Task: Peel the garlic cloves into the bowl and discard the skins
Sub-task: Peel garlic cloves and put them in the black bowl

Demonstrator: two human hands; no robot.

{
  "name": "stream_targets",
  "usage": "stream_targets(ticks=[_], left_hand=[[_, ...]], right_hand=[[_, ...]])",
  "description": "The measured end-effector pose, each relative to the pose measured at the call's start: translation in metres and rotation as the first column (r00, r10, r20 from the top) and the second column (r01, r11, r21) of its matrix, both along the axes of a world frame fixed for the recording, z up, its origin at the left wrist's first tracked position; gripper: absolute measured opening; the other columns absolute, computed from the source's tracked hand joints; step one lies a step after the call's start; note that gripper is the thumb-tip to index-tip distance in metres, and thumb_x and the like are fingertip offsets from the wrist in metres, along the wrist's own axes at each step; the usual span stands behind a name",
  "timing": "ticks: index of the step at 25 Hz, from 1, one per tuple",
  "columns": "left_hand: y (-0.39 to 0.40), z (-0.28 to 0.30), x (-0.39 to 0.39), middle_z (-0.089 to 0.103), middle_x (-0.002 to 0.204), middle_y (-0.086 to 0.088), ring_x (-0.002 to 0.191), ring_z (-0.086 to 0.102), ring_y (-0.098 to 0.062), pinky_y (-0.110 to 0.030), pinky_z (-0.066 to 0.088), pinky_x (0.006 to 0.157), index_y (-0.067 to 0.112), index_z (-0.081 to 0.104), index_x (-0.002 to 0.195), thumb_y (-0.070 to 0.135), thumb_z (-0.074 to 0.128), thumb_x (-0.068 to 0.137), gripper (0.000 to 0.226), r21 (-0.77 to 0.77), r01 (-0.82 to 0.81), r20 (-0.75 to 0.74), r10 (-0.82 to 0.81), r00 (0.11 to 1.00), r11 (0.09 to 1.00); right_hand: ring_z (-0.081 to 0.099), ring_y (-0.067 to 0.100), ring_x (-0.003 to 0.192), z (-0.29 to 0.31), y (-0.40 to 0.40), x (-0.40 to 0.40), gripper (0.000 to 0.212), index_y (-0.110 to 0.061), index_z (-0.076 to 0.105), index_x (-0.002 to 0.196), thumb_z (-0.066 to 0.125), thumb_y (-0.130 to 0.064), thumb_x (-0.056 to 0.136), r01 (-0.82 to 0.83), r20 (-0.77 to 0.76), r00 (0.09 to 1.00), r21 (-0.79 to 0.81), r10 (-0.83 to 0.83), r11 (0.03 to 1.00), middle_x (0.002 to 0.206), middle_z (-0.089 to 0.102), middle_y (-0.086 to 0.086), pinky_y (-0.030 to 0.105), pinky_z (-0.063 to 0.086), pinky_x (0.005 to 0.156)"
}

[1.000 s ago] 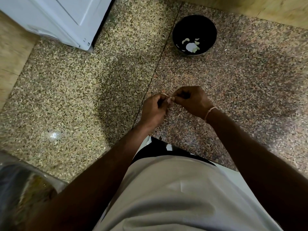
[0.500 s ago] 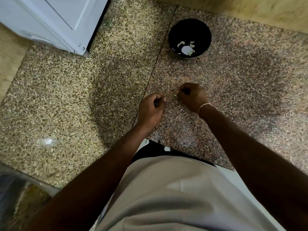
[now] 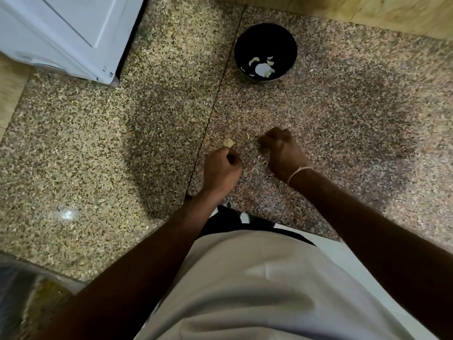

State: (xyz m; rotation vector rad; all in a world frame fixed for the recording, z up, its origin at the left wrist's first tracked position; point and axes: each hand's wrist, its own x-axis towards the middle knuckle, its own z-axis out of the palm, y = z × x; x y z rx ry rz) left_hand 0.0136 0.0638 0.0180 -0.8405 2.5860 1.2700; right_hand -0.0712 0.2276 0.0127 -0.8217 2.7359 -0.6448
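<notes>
A black bowl [image 3: 286, 40] stands at the back of the speckled stone counter [image 3: 122, 148] and holds several peeled white garlic cloves [image 3: 261, 67]. My left hand [image 3: 221, 169] is near the counter's front, its fingers curled round a garlic clove that they almost hide. A short gap to the right, my right hand [image 3: 282, 150] is blurred, with its fingers curled and nothing showing in them. Two pale garlic skins lie on the counter just beyond the hands, one [image 3: 229, 143] above the left hand and one [image 3: 247, 136] beside the right fingertips.
A white appliance [image 3: 61, 33] fills the back left corner. A wooden wall strip [image 3: 367, 11] runs along the back right. A clear plastic bag [image 3: 27, 298] sits at the lower left, by my pale shirt [image 3: 257, 290].
My hands were together, pinching one clove; now they have drawn apart and lowered to the counter. Pale skins now lie on the stone beyond them.
</notes>
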Motion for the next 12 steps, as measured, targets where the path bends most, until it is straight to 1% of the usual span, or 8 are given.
stream_targets(ticks=[2,3,4,7,8,9,10,12], left_hand=[[0.006,0.000,0.000,0.063,0.080,0.014,0.066,0.053,0.009,-0.006,0.038,0.050,0.014,0.074,0.103,0.012,0.073,0.093,0.010,0.013,0.028,0.042,-0.028,0.999,1.000],[0.009,0.001,0.001,0.065,0.085,0.012,0.068,0.053,0.008,-0.007,0.037,0.052,0.015,0.073,0.105,0.011,0.073,0.092,0.013,0.006,0.034,0.056,-0.034,0.998,0.999],[0.010,0.001,0.002,0.066,0.089,0.009,0.070,0.053,0.006,-0.008,0.036,0.053,0.014,0.072,0.106,0.008,0.073,0.091,0.016,-0.015,0.030,0.060,-0.029,0.998,0.999],[0.010,-0.001,0.005,0.064,0.092,0.004,0.072,0.054,-0.006,-0.001,0.036,0.053,0.009,0.071,0.109,0.001,0.070,0.089,0.022,-0.091,-0.016,0.056,0.021,0.998,0.996],[0.011,-0.001,0.005,0.065,0.092,0.003,0.075,0.055,-0.009,0.000,0.035,0.053,0.009,0.072,0.108,0.001,0.070,0.089,0.021,-0.102,-0.004,0.070,0.011,0.997,0.995],[0.014,-0.002,0.004,0.067,0.093,0.002,0.078,0.057,-0.011,-0.001,0.035,0.053,0.009,0.073,0.107,0.001,0.070,0.089,0.020,-0.098,0.022,0.089,-0.013,0.996,0.995],[0.018,-0.001,0.002,0.071,0.095,0.000,0.080,0.059,-0.013,-0.004,0.038,0.057,0.010,0.074,0.104,0.001,0.071,0.089,0.018,-0.083,0.057,0.108,-0.048,0.993,0.995],[0.027,0.001,-0.001,0.076,0.097,-0.001,0.084,0.066,-0.015,-0.022,0.053,0.071,0.012,0.077,0.100,0.002,0.073,0.089,0.015,-0.043,0.105,0.135,-0.099,0.986,0.993]], right_hand=[[0.055,0.031,0.110,0.001,0.002,0.023,0.042,-0.006,0.072,0.118,0.038,-0.005,0.093,-0.192,-0.002,0.981,0.053,0.193,0.980,0.116,0.063,0.013,0.043,0.055,0.088],[0.055,0.032,0.109,0.000,0.004,0.028,0.043,-0.005,0.072,0.117,0.037,-0.004,0.092,-0.237,0.009,0.971,0.056,0.237,0.970,0.114,0.063,0.014,0.044,0.054,0.087],[0.055,0.032,0.107,-0.002,0.007,0.029,0.041,-0.006,0.073,0.116,0.040,0.001,0.091,-0.225,0.018,0.974,0.046,0.224,0.973,0.113,0.064,0.013,0.043,0.054,0.085],[0.062,0.029,0.101,-0.007,0.019,0.021,0.040,-0.008,0.073,0.118,0.057,0.013,0.087,0.036,0.040,0.999,0.012,-0.036,0.999,0.115,0.066,0.012,0.037,0.058,0.079],[0.063,0.029,0.099,-0.008,0.022,0.020,0.039,-0.007,0.072,0.118,0.059,0.012,0.087,0.069,0.044,0.997,0.028,-0.070,0.997,0.115,0.065,0.012,0.037,0.059,0.077],[0.062,0.030,0.098,-0.007,0.023,0.022,0.037,-0.006,0.072,0.118,0.059,0.011,0.088,0.038,0.042,0.998,0.047,-0.040,0.998,0.115,0.065,0.013,0.040,0.059,0.078],[0.061,0.032,0.099,-0.006,0.022,0.026,0.036,-0.005,0.072,0.118,0.059,0.011,0.087,-0.035,0.043,0.999,0.049,0.032,0.998,0.114,0.064,0.014,0.044,0.058,0.080],[0.060,0.034,0.100,-0.002,0.019,0.034,0.036,-0.003,0.073,0.114,0.059,0.013,0.085,-0.154,0.064,0.986,0.002,0.154,0.988,0.110,0.065,0.015,0.046,0.056,0.083]])
